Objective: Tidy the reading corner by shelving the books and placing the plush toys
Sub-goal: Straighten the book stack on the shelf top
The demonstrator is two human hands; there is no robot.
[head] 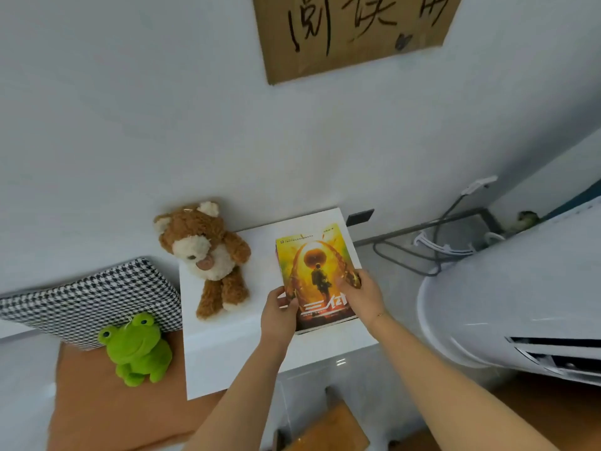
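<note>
Both hands on the yellow book (314,271) atop the white counter (227,346): left hand (279,315) grips its left edge, right hand (359,292) pinches the cover. Brown teddy (208,252) sits nearby w/ green frog (136,348) left, off the counter.

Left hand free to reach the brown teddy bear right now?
Probably not yet. The left hand grips the left edge of the yellow-covered book, with the right hand on the other side. The brown plush teddy bear sits just left on the white cabinet top, with an open path once the book is released.
</note>
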